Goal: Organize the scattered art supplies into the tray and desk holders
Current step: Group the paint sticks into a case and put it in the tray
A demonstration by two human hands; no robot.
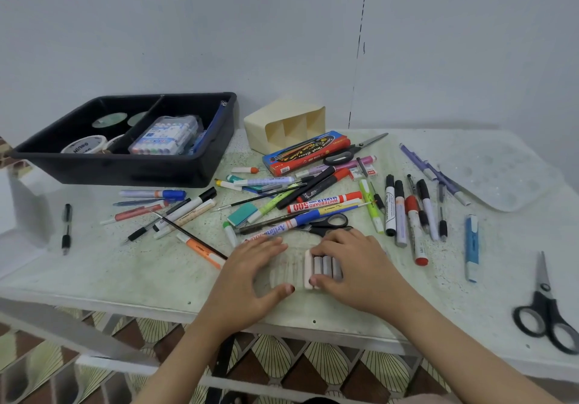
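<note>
Near the table's front edge lies a clear plastic case [283,270] with a row of grey sticks [327,265] in a white holder at its right end. My left hand [250,278] grips the clear case, fingers over its top and thumb at its near side. My right hand [357,269] pinches the row of sticks between fingers and thumb. A black divided tray [125,167] stands at the back left with tape rolls and a marker box inside. The cream desk holder [282,121] lies on its side at the back, its compartments facing me.
A heap of markers, pens and brushes [313,203] covers the middle of the table. Scissors lie at the right front [546,319], just beyond my hands [329,223] and by a red and blue box [307,153]. A lone pen [66,228] lies left, a clear palette [501,168] right.
</note>
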